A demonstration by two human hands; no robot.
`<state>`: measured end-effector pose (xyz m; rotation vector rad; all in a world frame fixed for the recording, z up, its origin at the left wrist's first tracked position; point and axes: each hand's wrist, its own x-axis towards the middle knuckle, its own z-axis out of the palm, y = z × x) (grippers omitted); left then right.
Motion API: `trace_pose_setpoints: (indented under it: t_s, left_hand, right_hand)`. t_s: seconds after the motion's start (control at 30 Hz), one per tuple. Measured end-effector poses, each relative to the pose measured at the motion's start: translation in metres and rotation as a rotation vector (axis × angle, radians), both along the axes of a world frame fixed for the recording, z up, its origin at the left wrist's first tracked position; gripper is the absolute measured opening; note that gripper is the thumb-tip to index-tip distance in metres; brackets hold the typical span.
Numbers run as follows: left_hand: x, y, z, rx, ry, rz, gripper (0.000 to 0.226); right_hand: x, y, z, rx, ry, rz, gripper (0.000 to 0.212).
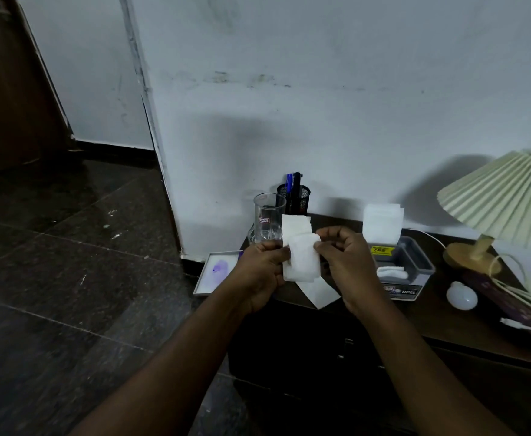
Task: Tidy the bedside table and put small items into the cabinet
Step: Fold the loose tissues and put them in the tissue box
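The folded white tissue (302, 261) is being held up between both hands, over the front left part of the bedside table (440, 313). The left hand (262, 270) is pinching its left edge, thumb on top and fingers curled beneath. The right hand (349, 262) is nipping the upper right edge between thumb and forefinger, with the other fingers curling loosely inward. A second white sheet (321, 292) is showing just below the tissue at the table's front edge. The hands are covering part of it, so whether it is lying there or hanging from the bundle cannot be told.

Just behind the left hand a clear glass mug (269, 217) is standing upright, partly blocked by the tissue's top corner. Behind the mug, against the wall, a black mesh pen holder (302, 196) is holding blue and black pens (293, 184).

To the right of the right hand a grey tissue box (415, 265) is sitting open. White tissues (382, 223) are standing up from its back, and more are lying inside. At the table's left edge a shallow white tray (217, 273) is carrying a purple smudge.

Further right, a white bulb (462, 297) is lying beside a dark purple box (503, 302) draped with pale cable. A lamp (503, 196) with a pleated shade is standing behind them. The dark cabinet (321, 357) front is sitting in shadow below the tabletop.
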<state>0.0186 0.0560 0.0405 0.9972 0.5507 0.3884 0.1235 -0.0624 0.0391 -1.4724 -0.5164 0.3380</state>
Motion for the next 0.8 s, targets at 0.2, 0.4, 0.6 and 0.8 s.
trace_pose_setpoints:
  t_s: [0.2, 0.4, 0.6, 0.8]
  left_hand:
    - [0.000, 0.002, 0.000, -0.001, 0.023, -0.029, 0.022]
    - [0.000, 0.002, -0.001, 0.007, 0.009, -0.043, 0.021]
    - [-0.001, 0.001, 0.002, -0.028, -0.009, -0.096, 0.039]
    - [-0.001, 0.002, 0.000, 0.032, 0.018, -0.088, 0.026]
  right_hand:
    - [0.005, -0.002, -0.002, -0.044, -0.240, -0.113, 0.018]
    - [0.006, 0.002, -0.008, -0.040, -0.302, -0.069, 0.022]
    - [0.004, 0.003, -0.013, -0.067, -0.380, -0.127, 0.022]
    - [0.000, 0.002, -0.011, -0.099, -0.416, -0.102, 0.020]
